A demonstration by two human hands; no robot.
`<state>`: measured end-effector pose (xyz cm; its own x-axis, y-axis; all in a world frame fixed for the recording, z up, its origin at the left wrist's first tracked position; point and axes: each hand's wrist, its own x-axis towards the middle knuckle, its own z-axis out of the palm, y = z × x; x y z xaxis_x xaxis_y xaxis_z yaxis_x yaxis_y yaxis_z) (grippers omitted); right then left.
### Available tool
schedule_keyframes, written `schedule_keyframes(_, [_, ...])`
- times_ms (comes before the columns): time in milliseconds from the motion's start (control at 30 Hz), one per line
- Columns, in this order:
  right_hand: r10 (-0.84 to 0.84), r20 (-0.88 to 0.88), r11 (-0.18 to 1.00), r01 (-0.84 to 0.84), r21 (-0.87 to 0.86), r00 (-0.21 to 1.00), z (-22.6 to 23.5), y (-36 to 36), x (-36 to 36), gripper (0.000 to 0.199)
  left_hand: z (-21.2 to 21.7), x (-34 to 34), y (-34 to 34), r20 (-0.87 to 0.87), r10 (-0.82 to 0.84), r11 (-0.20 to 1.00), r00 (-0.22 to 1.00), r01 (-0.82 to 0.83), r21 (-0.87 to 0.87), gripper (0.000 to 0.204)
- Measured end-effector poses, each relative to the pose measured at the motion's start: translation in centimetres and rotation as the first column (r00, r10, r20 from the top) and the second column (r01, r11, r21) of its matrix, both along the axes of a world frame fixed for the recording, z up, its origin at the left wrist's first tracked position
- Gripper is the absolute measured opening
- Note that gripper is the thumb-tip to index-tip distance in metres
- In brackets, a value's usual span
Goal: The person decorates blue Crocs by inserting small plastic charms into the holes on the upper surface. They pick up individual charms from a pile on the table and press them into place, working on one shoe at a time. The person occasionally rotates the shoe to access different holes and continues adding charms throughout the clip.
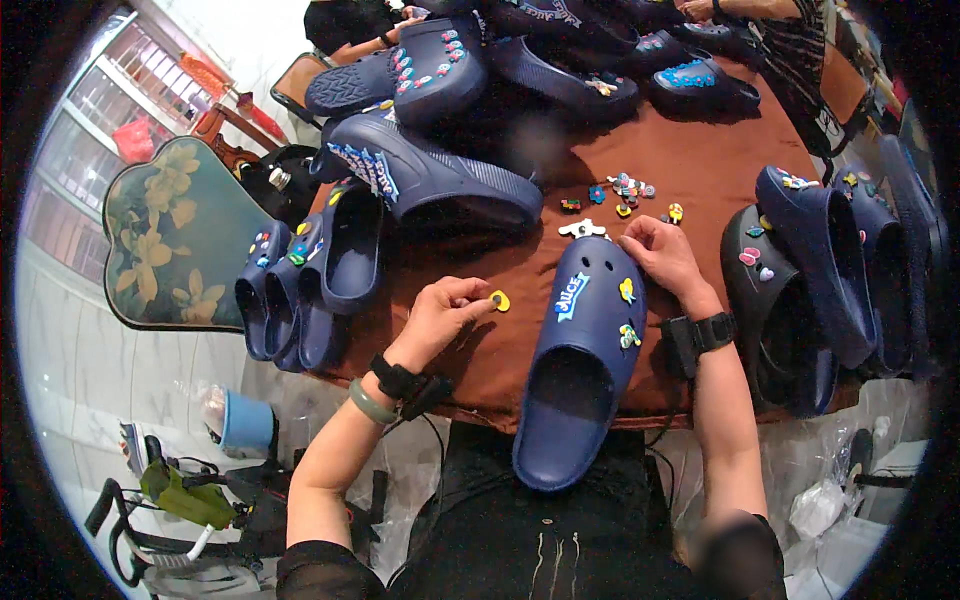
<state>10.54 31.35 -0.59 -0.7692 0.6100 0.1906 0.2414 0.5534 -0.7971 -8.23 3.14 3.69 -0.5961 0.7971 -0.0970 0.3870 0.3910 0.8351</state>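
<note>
A navy clog [578, 382] lies toe away from me, its heel overhanging the table's near edge. On its upper sit a blue-and-white lettered charm [572, 297], a yellow charm [627, 290] and a green-and-yellow charm [629, 336]; two holes show bare near the toe. Thumb and forefinger of my left hand [440, 315] pinch a small yellow shoe charm [501, 301], left of the clog and apart from it. My right hand [662, 257] is closed at the toe's right side, fingertips against the clog. A white charm [583, 229] lies just beyond the toe.
Loose charms [625, 188] lie on the brown cloth [700, 150] beyond the clog. Decorated clogs stand at the left [355, 245] and right [825, 255], with a large one [440, 175] behind. Other people's hands [697, 10] show at the far side. A chair back [165, 240] stands left.
</note>
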Motion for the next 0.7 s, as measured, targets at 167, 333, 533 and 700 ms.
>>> schedule_keyframes(167, [0.022,-0.085,1.0,-0.022,-0.001,0.996,-1.1,0.1,-0.3,0.019,-1.8,-0.5,0.5,-0.303,-0.131,0.991,0.944,0.131,-0.019,0.026])
schedule_keyframes(333, [0.006,-0.055,1.0,-0.006,0.009,0.998,-0.9,0.0,-0.3,0.019,-1.7,-1.3,1.6,-0.26,-0.243,0.97,0.934,0.233,-0.07,0.023])
schedule_keyframes(533, [-0.002,-0.026,0.999,0.003,0.039,1.0,-0.8,0.1,-0.1,0.02,2.3,0.2,5.2,-0.451,-0.292,0.901,0.843,0.401,0.165,0.018])
schedule_keyframes(700, [-0.018,0.02,1.0,0.018,0.004,1.0,-0.3,-0.1,0.0,0.02,4.0,3.3,9.6,-0.118,-0.281,0.888,0.952,0.305,0.345,0.013])
